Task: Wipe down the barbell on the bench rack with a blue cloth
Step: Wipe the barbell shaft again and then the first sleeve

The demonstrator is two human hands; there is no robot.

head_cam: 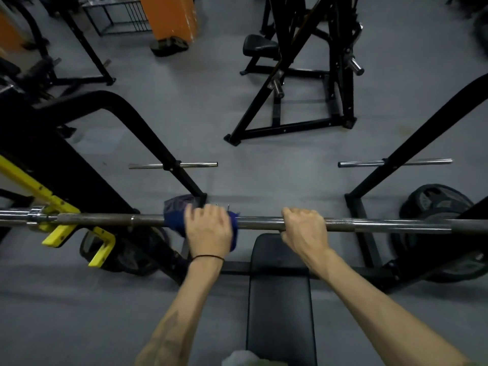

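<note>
A long steel barbell point(258, 223) lies across the view on the bench rack, its left end resting in a yellow hook point(60, 228). A blue cloth point(171, 220) is wrapped over the bar left of centre. My left hand point(208, 228) grips the cloth around the bar, with cloth showing on both sides of the hand. My right hand point(303, 231) grips the bare bar a short way to the right, fingers curled over the top. The black bench pad point(280, 294) runs toward me beneath the bar, between my forearms.
Black rack uprights point(169, 159) with chrome plate pegs point(396, 163) stand beyond the bar on both sides. Weight plates point(433, 204) lean at the right and lower left. Another black machine point(298, 83) stands further out on the grey floor. An orange pillar point(169, 17) is at the top.
</note>
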